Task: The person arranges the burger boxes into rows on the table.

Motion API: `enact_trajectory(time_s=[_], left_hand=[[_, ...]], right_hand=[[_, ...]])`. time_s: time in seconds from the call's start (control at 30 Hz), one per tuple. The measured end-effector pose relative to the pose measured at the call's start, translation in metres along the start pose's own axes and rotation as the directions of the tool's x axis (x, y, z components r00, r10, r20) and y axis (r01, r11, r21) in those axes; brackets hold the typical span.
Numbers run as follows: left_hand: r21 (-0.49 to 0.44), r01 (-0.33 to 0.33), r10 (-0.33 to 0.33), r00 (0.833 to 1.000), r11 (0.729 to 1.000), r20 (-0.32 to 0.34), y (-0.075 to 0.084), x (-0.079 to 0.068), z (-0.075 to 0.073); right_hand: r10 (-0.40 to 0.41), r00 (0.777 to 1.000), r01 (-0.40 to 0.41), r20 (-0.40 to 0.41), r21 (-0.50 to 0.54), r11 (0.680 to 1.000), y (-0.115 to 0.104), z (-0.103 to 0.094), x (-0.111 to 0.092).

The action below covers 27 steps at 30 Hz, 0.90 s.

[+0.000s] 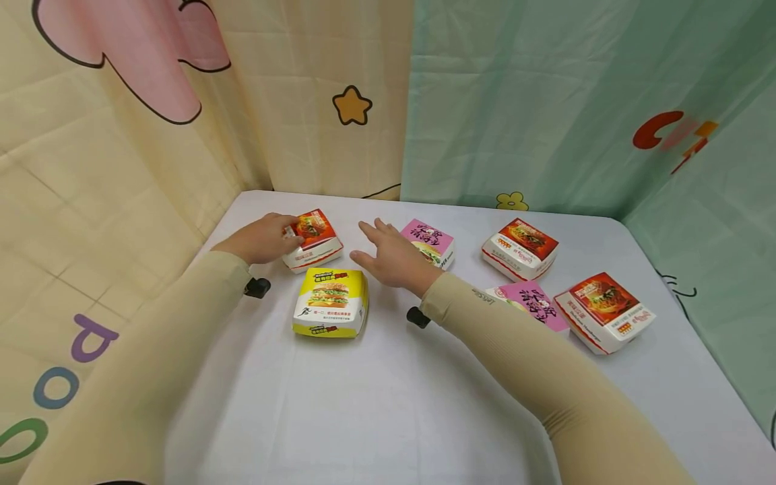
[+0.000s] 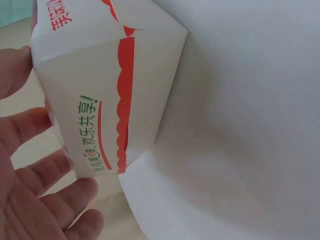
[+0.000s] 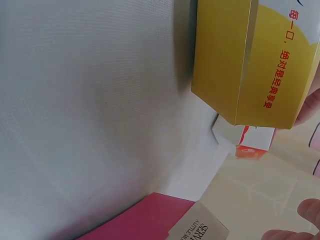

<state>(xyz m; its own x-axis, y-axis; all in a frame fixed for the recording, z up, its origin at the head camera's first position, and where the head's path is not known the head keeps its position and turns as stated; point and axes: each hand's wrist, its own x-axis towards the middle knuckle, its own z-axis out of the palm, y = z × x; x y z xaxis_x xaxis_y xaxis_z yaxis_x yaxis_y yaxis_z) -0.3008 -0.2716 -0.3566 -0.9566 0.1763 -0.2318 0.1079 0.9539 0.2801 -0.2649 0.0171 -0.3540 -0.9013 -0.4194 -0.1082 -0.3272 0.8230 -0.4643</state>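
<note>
My left hand (image 1: 261,239) touches the left side of a red-and-white burger box (image 1: 312,236). In the left wrist view, its thumb and extended fingers (image 2: 32,122) lie along the edge of that box (image 2: 107,100), and the outer fingers stand off it. Just in front on the table sits a yellow-and-white burger box (image 1: 330,303). My right hand (image 1: 397,256) hovers between that box and a pink burger box (image 1: 429,239), fingers spread and nothing held. The right wrist view catches the yellow box (image 3: 225,55) close by, and the pink box (image 3: 145,220) at the bottom.
At the right, two more red-and-white boxes (image 1: 521,246) (image 1: 606,310) lie near a second pink box (image 1: 533,303), which my right forearm partly covers. The white-covered table (image 1: 364,417) backs onto printed curtains (image 1: 515,101).
</note>
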Motion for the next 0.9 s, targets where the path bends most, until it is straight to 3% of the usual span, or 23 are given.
enact_trajectory(time_s=[0.37, 0.9], left_hand=[[0.018, 0.032, -0.031, 0.999, 0.999, -0.017, 0.021, 0.003, 0.006], [0.048, 0.033, -0.032, 0.999, 0.998, -0.007, 0.037, 0.003, 0.008]], right_hand=[[0.019, 1.0, -0.019, 0.004, -0.008, 1.0, -0.001, 0.001, 0.003], [0.002, 1.0, -0.002, 0.011, 0.011, 1.0, -0.003, 0.002, 0.015]])
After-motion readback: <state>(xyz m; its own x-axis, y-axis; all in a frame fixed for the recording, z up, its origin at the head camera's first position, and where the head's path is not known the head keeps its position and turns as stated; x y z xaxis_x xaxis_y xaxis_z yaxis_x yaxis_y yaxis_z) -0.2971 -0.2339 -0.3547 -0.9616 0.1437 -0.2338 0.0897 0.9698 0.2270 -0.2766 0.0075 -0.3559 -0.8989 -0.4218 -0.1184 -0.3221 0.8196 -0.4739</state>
